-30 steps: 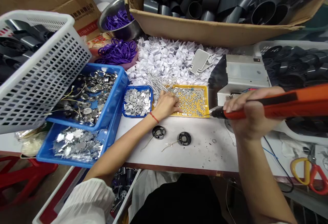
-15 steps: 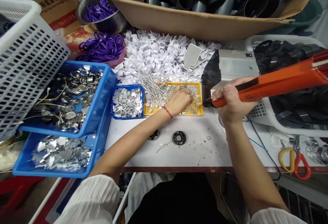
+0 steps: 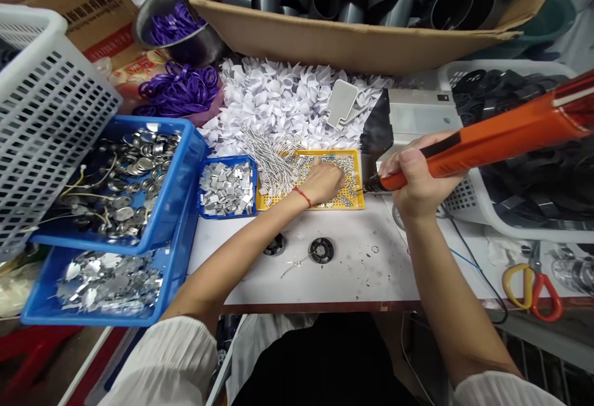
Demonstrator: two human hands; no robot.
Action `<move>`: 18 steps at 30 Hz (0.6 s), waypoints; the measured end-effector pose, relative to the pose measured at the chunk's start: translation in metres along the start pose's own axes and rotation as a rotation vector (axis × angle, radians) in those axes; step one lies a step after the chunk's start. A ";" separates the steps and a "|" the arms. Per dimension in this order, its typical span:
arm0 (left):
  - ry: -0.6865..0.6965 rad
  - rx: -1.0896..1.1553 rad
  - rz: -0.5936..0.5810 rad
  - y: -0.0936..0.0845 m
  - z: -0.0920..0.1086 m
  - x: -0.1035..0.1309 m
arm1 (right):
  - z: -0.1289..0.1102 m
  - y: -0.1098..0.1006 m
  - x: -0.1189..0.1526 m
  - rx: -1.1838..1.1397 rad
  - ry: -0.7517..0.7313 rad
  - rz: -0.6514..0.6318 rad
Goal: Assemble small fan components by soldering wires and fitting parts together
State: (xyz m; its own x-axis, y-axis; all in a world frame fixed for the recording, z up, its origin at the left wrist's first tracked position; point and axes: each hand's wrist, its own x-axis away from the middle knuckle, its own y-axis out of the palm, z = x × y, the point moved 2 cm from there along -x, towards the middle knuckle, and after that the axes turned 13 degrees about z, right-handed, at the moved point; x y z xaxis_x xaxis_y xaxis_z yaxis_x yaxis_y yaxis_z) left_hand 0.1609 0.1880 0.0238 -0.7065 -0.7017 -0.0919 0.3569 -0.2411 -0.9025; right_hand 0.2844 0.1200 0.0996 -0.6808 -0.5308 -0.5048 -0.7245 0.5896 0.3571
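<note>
My left hand (image 3: 323,182) is over the yellow tray (image 3: 361,202), its fingers curled down among small metal fasteners (image 3: 346,197). What its fingertips pinch is hidden. My right hand (image 3: 415,180) is wrapped round an orange electric screwdriver (image 3: 505,130), held tilted, its bit pointing left to the tray's right edge. A bundle of white wires (image 3: 273,164) lies across the tray's left part. On the table in front is a round black part (image 3: 321,250), with a short wire piece (image 3: 293,265) beside it. A second round black part (image 3: 275,245) is partly covered by my left forearm.
A small blue tray (image 3: 227,188) of metal plates and stacked blue bins (image 3: 162,208) stand left. White curled pieces (image 3: 288,96) are heaped behind, below a cardboard box (image 3: 325,38) of dark tubes. At right are a white basket (image 3: 482,202) and scissors (image 3: 533,288).
My left hand stays over the yellow tray, its fingers curled slightly more. My right hand still grips the screwdriver. The whole view has shifted slightly.
</note>
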 end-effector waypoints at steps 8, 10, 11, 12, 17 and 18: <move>-0.095 -0.065 0.033 -0.002 0.007 0.003 | 0.004 0.002 0.002 0.063 0.002 -0.001; -0.137 -0.080 0.065 -0.001 0.009 0.002 | 0.003 0.004 0.003 0.037 -0.007 -0.005; -0.159 -0.074 0.083 -0.001 0.010 0.002 | 0.003 0.005 0.003 0.026 -0.009 -0.008; -0.179 -0.062 0.102 0.000 0.009 0.002 | 0.003 0.005 0.003 0.020 -0.004 -0.012; -0.243 0.027 0.196 0.003 -0.002 0.010 | 0.014 0.005 0.007 0.046 0.033 -0.003; -0.244 0.046 0.214 0.002 -0.005 0.014 | 0.017 0.005 0.008 0.052 0.031 0.009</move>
State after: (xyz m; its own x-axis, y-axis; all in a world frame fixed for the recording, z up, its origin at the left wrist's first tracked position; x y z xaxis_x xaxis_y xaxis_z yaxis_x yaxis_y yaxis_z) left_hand 0.1488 0.1809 0.0182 -0.4467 -0.8786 -0.1690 0.5124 -0.0964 -0.8533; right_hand 0.2769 0.1293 0.0836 -0.6906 -0.5433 -0.4774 -0.7125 0.6245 0.3199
